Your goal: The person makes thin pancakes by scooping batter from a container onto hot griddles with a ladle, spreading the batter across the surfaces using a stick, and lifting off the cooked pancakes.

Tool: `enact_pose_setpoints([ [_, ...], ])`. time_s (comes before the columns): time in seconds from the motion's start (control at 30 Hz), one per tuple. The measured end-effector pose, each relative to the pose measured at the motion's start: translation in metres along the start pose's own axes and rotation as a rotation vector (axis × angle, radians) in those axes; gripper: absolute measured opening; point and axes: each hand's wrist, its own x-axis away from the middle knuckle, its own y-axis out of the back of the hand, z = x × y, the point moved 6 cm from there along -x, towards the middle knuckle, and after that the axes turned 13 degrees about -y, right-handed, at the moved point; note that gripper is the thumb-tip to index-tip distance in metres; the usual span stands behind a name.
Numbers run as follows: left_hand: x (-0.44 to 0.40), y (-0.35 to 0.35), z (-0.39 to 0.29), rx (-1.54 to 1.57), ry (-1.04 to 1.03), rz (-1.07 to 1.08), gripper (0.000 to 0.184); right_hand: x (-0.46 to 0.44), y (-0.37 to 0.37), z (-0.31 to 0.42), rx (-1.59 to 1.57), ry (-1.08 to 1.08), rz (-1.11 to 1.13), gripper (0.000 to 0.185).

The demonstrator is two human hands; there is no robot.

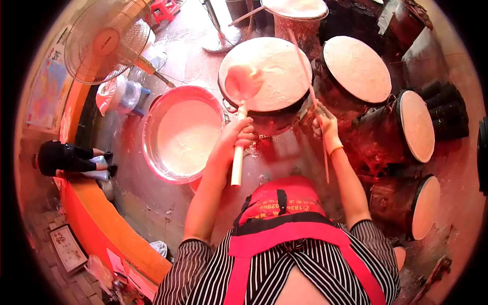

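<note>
My left hand point(236, 138) is wrapped round the pale handle of a ladle point(244, 83), whose bowl is over the left part of a round griddle point(277, 68) covered with pale batter. In my right hand point(325, 127), which wears a light glove, is a long thin wooden stick point(304, 63); it slants up across the griddle's right edge, and its lower end points down toward my apron. Left of my left hand stands a big red tub point(148, 140) with pale batter point(188, 133) in it.
More batter-covered round griddles point(357, 68) on drums curve down the right side, and another point(296, 7) is at the top. A fan point(107, 43) stands at upper left. A person in dark clothes point(63, 158) is at far left, by an orange ledge point(101, 218).
</note>
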Motion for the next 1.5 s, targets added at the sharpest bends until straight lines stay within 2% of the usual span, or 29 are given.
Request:
enact_pose_setpoints([
  [0.07, 0.013, 0.014, -0.005, 0.218, 0.254, -0.034, 0.01, -0.027, 0.007, -0.041, 0.332, 0.51, -0.083, 0.031],
  [0.13, 0.022, 0.024, -0.016, 0.253, 0.308, -0.093, 0.009, 0.014, -0.015, -0.08, 0.547, 0.338, -0.089, 0.04],
  [0.2, 0.033, 0.038, -0.02, 0.098, 0.257, -0.148, 0.01, 0.048, -0.04, -0.083, 0.783, 0.285, 0.01, 0.037],
  [0.27, 0.041, 0.052, -0.025, -0.04, 0.215, -0.167, 0.011, 0.036, -0.025, -0.078, 0.502, 0.333, 0.024, 0.037],
  [0.33, 0.047, 0.065, -0.029, -0.139, 0.177, -0.151, 0.01, 0.014, -0.004, -0.063, 0.331, 0.435, -0.252, 0.038],
  [0.37, 0.051, 0.065, -0.03, -0.055, 0.177, -0.245, 0.009, 0.011, -0.002, -0.066, 0.387, 0.409, -0.247, 0.037],
  [0.4, 0.052, 0.059, -0.031, 0.078, 0.228, -0.21, 0.009, 0.019, -0.007, -0.077, 0.556, 0.318, -0.204, 0.037],
  [0.47, 0.053, 0.037, -0.031, 0.044, 0.232, -0.223, 0.009, 0.029, -0.017, -0.102, 0.885, 0.206, -0.057, 0.039],
  [0.53, 0.051, 0.019, -0.019, 0.284, 0.357, -0.219, 0.011, 0.064, -0.031, -0.072, 0.965, 0.444, -0.011, 0.041],
  [0.57, 0.048, 0.013, -0.018, 0.389, 0.405, -0.115, 0.011, 0.066, -0.02, -0.052, 0.89, 0.434, -0.1, 0.042],
  [0.6, 0.041, 0.003, -0.008, 0.502, 0.47, -0.019, 0.011, 0.066, 0.001, -0.032, 0.816, 0.423, -0.195, 0.044],
  [0.67, 0.042, -0.057, 0.007, 0.4, 0.356, -0.063, 0.014, 0.059, 0.066, 0.029, 0.554, 0.672, -0.404, 0.039],
  [0.73, 0.028, -0.093, 0.028, 0.295, 0.324, -0.074, 0.017, 0.022, 0.164, 0.075, 0.753, 0.321, -0.558, 0.032],
  [0.8, 0.004, -0.119, 0.054, 0.266, 0.27, -0.042, 0.019, 0.012, 0.244, 0.13, 1.155, 0.345, -0.882, 0.031],
  [0.87, -0.016, -0.159, 0.085, 0.242, 0.268, -0.045, 0.019, -0.004, 0.319, 0.164, 1.358, 0.457, -1.06, 0.038],
  [0.93, -0.026, -0.206, 0.112, 0.38, 0.311, -0.016, 0.023, 0.008, 0.359, 0.193, 1.34, 0.582, -1.176, 0.036],
  [0.97, -0.035, -0.225, 0.126, 0.441, 0.332, -0.019, 0.025, 0.006, 0.378, 0.201, 1.392, 0.556, -1.204, 0.037],
  [1.03, -0.047, -0.26, 0.148, 0.575, 0.38, -0.01, 0.029, -0.007, 0.417, 0.196, 1.367, 0.484, -1.131, 0.036],
  [1.07, -0.057, -0.273, 0.158, 0.517, 0.357, -0.062, 0.023, -0.016, 0.434, 0.197, 1.361, 0.457, -1.093, 0.035],
  [1.13, -0.072, -0.298, 0.172, 0.482, 0.358, -0.047, 0.024, -0.006, 0.436, 0.206, 1.386, 0.578, -1.108, 0.028],
  [1.2, -0.083, -0.316, 0.18, 0.459, 0.371, -0.062, 0.024, 0.0, 0.439, 0.216, 1.386, 0.608, -1.02, 0.025],
  [1.3, -0.106, -0.339, 0.185, 0.445, 0.39, -0.064, 0.023, 0.022, 0.459, 0.256, 1.148, 0.224, -0.791, 0.023],
  [1.37, -0.115, -0.347, 0.183, 0.459, 0.402, -0.064, 0.023, 0.057, 0.471, 0.288, 0.812, 0.252, -0.742, 0.027],
  [1.43, -0.122, -0.354, 0.178, 0.515, 0.427, -0.075, 0.022, 0.082, 0.509, 0.314, 0.652, 0.594, -0.789, 0.025],
  [1.47, -0.124, -0.354, 0.172, 0.551, 0.417, -0.084, 0.022, 0.091, 0.516, 0.339, 0.578, 0.528, -0.682, 0.02],
  [1.5, -0.126, -0.351, 0.167, 0.565, 0.414, -0.094, 0.022, 0.082, 0.547, 0.353, 0.603, 0.605, -0.586, 0.016],
])
